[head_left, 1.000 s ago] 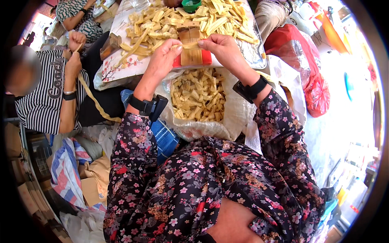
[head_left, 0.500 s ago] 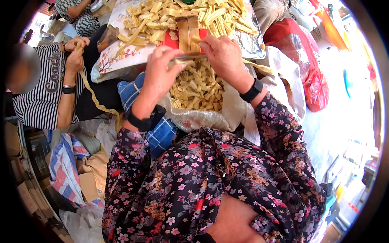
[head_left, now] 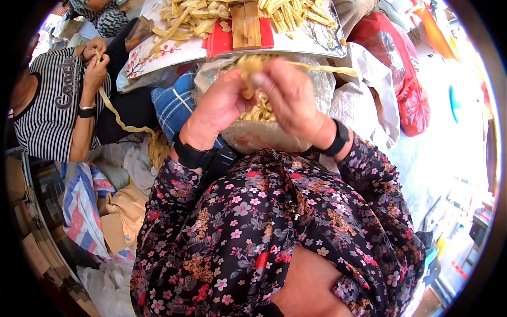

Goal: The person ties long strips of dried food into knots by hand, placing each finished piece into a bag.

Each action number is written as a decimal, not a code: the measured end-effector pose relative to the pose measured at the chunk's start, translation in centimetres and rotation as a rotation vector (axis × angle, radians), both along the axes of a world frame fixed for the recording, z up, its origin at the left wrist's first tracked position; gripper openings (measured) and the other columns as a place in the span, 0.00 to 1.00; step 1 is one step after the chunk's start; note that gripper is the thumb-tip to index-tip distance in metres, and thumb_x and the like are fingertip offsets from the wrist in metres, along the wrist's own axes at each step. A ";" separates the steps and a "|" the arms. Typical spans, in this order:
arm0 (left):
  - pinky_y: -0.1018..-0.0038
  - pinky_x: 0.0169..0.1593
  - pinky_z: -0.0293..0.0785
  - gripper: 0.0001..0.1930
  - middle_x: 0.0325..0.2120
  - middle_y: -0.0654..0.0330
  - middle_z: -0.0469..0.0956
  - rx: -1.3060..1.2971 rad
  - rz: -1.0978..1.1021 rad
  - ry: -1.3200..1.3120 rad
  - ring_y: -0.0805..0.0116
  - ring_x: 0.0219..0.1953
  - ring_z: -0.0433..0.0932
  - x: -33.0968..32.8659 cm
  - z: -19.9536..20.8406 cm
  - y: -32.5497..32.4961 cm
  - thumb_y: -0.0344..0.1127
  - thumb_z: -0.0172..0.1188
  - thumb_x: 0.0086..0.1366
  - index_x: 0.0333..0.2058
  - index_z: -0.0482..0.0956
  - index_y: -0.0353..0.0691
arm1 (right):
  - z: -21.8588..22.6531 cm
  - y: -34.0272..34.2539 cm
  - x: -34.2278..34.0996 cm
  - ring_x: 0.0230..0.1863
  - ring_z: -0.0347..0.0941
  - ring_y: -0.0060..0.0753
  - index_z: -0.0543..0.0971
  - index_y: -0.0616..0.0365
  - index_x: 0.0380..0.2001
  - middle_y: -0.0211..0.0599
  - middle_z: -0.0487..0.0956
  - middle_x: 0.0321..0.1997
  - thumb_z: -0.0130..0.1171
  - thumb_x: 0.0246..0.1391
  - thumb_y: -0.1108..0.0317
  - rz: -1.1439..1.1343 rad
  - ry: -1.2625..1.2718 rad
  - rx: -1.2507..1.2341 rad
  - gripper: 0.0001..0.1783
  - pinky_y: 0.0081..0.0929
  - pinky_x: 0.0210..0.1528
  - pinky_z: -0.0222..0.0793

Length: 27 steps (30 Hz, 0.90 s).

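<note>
My left hand (head_left: 222, 103) and my right hand (head_left: 293, 98) are close together over an open sack (head_left: 264, 136). Between them is a flat, pale yellow strip (head_left: 250, 67), dry and fibrous like a leaf, bent and smeared by motion. The fingers of both hands are closed on it. From behind my right hand a long yellow strip (head_left: 332, 69) runs out to the right; whether it joins the held one, I cannot tell. Short folded yellow pieces (head_left: 257, 112) show inside the sack, partly hidden by my hands.
Beyond the sack stands a table (head_left: 174, 66) with heaped yellow strips (head_left: 198, 21) and a wooden block (head_left: 245, 29) on red cloth (head_left: 217, 43). At left, a person in a striped shirt (head_left: 55, 111) handles a long strip. Red bags (head_left: 412, 108) lie at right.
Both hands have left the table's edge, drawn nearer my body and come together on the strip. The view has shifted, so the table sits higher in the picture.
</note>
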State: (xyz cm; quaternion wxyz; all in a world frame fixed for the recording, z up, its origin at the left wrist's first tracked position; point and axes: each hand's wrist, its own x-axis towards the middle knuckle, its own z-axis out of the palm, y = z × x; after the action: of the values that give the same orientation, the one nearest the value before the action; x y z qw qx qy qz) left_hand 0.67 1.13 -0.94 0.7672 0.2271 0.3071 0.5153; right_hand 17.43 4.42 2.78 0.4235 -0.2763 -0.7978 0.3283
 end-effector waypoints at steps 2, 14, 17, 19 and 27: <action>0.74 0.38 0.75 0.08 0.32 0.62 0.76 0.057 -0.051 0.031 0.72 0.33 0.75 -0.7 -1.6 -0.2 0.29 0.50 0.68 0.43 0.76 0.38 | 0.0 1.3 -0.3 0.31 0.74 0.48 0.75 0.60 0.34 0.44 0.74 0.27 0.56 0.60 0.66 -0.054 -0.087 -0.022 0.08 0.40 0.33 0.70; 0.68 0.45 0.74 0.07 0.36 0.51 0.75 0.920 0.545 1.415 0.53 0.38 0.77 0.3 3.6 -0.3 0.27 0.51 0.68 0.42 0.75 0.37 | 1.1 0.9 0.3 0.19 0.74 0.32 0.71 0.56 0.36 0.35 0.78 0.24 0.50 0.66 0.57 0.378 0.235 -1.064 0.13 0.26 0.18 0.66; 0.73 0.43 0.72 0.06 0.37 0.56 0.77 0.665 0.421 1.213 0.65 0.38 0.76 0.1 3.5 -0.5 0.29 0.52 0.69 0.42 0.74 0.35 | 1.3 0.8 0.7 0.24 0.74 0.51 0.71 0.58 0.37 0.46 0.76 0.22 0.51 0.64 0.53 0.160 -0.141 -0.240 0.17 0.40 0.24 0.68; 0.76 0.43 0.71 0.07 0.36 0.61 0.76 0.528 0.303 0.748 0.73 0.37 0.75 0.3 4.0 -0.7 0.29 0.52 0.69 0.42 0.73 0.33 | 1.3 1.0 0.8 0.25 0.74 0.54 0.74 0.59 0.38 0.49 0.76 0.22 0.53 0.63 0.54 0.073 -0.134 -0.056 0.17 0.43 0.26 0.69; 0.80 0.45 0.70 0.09 0.36 0.62 0.77 0.662 0.393 0.720 0.77 0.38 0.73 -0.8 3.0 -0.7 0.28 0.58 0.66 0.44 0.74 0.33 | 2.6 0.5 1.3 0.23 0.61 0.11 0.81 0.58 0.43 0.20 0.71 0.22 0.57 0.63 0.60 0.402 0.218 -0.715 0.14 0.14 0.24 0.59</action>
State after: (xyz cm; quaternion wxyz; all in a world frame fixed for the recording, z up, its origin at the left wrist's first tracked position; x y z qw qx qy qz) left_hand -0.13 0.45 2.10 0.3892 0.5580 0.4088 0.6083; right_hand 18.72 4.90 5.37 0.3104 -0.2083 -0.6221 0.6879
